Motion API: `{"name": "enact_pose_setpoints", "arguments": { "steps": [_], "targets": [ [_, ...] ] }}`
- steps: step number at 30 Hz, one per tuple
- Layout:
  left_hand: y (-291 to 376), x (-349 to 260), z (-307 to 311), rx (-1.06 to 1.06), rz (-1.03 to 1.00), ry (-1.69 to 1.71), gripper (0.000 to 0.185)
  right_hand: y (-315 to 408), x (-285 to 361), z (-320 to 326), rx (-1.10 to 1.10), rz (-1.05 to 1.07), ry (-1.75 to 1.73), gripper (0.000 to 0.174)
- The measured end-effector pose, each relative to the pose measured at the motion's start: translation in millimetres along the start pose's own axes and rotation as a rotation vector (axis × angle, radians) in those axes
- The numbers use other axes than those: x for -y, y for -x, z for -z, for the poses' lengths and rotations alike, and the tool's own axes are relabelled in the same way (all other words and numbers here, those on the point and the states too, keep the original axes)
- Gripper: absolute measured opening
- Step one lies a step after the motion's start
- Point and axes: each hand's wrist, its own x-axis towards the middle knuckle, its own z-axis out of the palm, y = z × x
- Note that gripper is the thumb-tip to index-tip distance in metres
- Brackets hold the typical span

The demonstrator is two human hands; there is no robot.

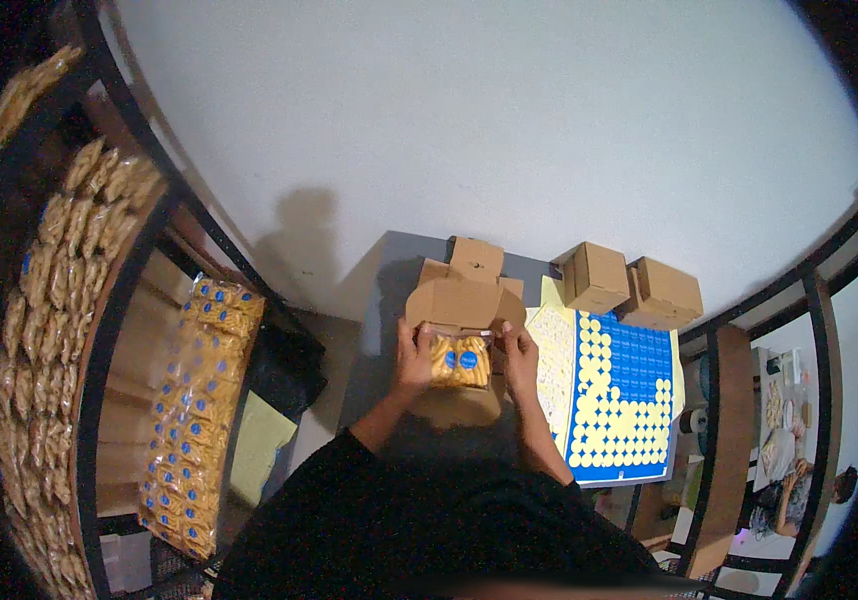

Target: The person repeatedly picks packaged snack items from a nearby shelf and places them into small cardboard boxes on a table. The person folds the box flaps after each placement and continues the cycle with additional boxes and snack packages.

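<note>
An unfolded brown cardboard box [465, 301] lies before me on a grey table, its lid raised towards the wall. Inside it are clear plastic packs of yellowish sticks [460, 361] with round blue stickers. My left hand [415, 356] is at the box's left side, its fingers by the packs' upper left corner. On the other side, my right hand [515, 351] has its fingers bent at the right flap, near the packs' upper right corner. Whether either hand grips the flap or a pack cannot be told. Another piece of folded cardboard [478, 259] lies behind the lid.
Closed cardboard boxes [598, 276] stand at the table's back right, beyond a blue sticker sheet [628, 472] with round gaps. Shelves on the left hold many filled packs [200, 405]. A rack post [708, 427] stands right; beyond it is another person [781, 499].
</note>
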Motion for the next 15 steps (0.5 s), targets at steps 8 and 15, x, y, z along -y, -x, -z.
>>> {"name": "enact_pose_setpoints", "arguments": {
  "steps": [8,15],
  "targets": [
    [8,-16,17,0.127,0.004,-0.281,0.041,22,5,-7,-0.044,0.392,0.544,0.031],
    [22,-14,29,0.238,-0.381,-0.467,0.057,36,3,0,0.127,0.334,0.820,0.052]
  ]
}}
